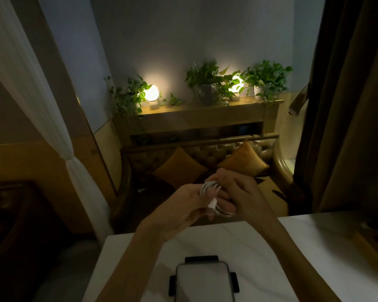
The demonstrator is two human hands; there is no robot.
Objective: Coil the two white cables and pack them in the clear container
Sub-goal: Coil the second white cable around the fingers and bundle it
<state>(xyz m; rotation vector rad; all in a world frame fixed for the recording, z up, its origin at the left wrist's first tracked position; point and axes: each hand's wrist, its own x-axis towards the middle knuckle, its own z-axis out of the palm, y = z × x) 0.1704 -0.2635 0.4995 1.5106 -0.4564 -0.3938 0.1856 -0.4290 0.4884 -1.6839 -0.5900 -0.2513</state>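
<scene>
Dimly, beyond the white counter (292, 247), a leather sofa (205, 149) carries two orange cushions (179, 166), under a shelf (205, 115) with two glowing lamps (151, 93) and three plants (205, 77). One clear container (203, 277), black-latched, lies on the counter. The left-hand grip (183, 205) and right-hand grip (238, 188) both curl round one looped white cable bundle (210, 185), held above the counter's far edge.

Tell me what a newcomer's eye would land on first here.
A glowing globe lamp and a second lamp shine among plants on the far shelf of the dim room. At centre, the left hand and right hand grip a coiled white cable; the clear container sits on the white table nearest the camera.
</scene>
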